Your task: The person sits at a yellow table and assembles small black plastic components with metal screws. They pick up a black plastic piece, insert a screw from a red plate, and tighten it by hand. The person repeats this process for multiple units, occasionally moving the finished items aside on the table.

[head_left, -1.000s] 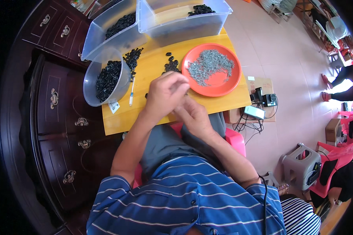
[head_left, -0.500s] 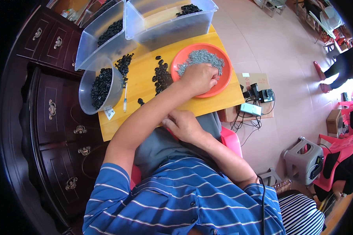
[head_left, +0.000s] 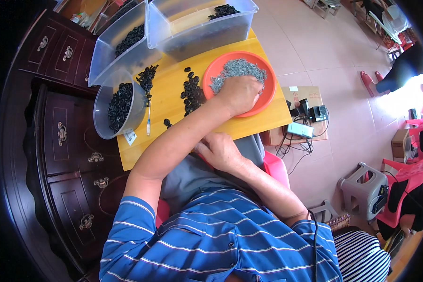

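Pieces of silver-grey metal (head_left: pixel 237 68) lie heaped in a round orange plate (head_left: pixel 267 97), just above and right of the centre of the frame. The left hand (head_left: pixel 242 95) is at this heap, over its lower side, so most of the metal shows beyond the knuckles, toward the top of the frame. Its fingers are bent and point down into the plate; the fingertips are hidden, and I cannot tell whether they are pinching a piece. The small pieces point every way, with no shared long axis.

The right hand (head_left: pixel 222 151) is the farther of the two from the heap: it rests below the plate, near the middle of the frame, just off the near edge of the yellow bench (head_left: pixel 167 101). Its fingers curl inward and are partly covered by the left forearm (head_left: pixel 181 134); whether they hold anything cannot be told. That forearm slants from the lower left up to the plate, passing between the right hand and a cluster of black oval parts (head_left: pixel 191 96).

These ovals lie left of the plate, close to its rim. Farther left are a pen (head_left: pixel 149 122), a pile of small black parts (head_left: pixel 146 80) and a clear tub (head_left: pixel 138 101).
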`<state>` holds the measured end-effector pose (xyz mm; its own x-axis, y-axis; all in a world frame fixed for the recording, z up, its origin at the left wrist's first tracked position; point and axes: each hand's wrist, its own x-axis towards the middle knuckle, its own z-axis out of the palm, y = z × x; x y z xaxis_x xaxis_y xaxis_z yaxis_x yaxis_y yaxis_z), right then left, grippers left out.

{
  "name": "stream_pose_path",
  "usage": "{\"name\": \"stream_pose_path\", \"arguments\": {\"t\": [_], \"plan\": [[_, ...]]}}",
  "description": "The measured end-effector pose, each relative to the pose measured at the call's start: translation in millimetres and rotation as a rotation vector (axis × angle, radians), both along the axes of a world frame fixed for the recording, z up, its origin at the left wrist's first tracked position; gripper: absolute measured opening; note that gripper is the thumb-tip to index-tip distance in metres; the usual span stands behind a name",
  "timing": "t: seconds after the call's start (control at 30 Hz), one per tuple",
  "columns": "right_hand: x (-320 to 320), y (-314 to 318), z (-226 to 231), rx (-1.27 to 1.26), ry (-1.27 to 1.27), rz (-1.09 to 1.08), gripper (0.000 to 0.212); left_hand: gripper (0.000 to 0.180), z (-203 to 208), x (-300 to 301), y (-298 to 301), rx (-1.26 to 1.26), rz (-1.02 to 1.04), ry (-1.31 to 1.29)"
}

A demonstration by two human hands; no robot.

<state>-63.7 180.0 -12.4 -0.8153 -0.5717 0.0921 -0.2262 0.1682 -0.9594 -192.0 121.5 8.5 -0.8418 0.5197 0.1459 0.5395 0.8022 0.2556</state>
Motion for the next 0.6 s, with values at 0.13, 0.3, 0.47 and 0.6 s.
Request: {"name": "stream_pose_path", "arguments": {"t": [0.13, 0.3, 0.47, 0.6], "plan": [[-0.6, 0.3, -2.1, 0.002, 0.005, -0.006, 0.024, 0.011, 0.0, -1.7, 3.3, -0.057, -0.027, 0.029], [0.3, -2.0, -3.1, -0.053, 0.005, -0.015, 0.024, 0.014, -1.3, -3.6, 2.2, -0.098, -0.053, 0.038], [-0.3, -1.3, -2.3, -0.052, 0.004, -0.025, 0.024, 0.016, -4.1, -6.2, 2.9, -0.138, -0.034, -0.009], [-0.1, -4.7, -7.2, -0.037, 0.028, -0.056, 0.025, 0.014, 2.3, -6.6, 5.6, -0.211, -0.014, -0.069]]}}
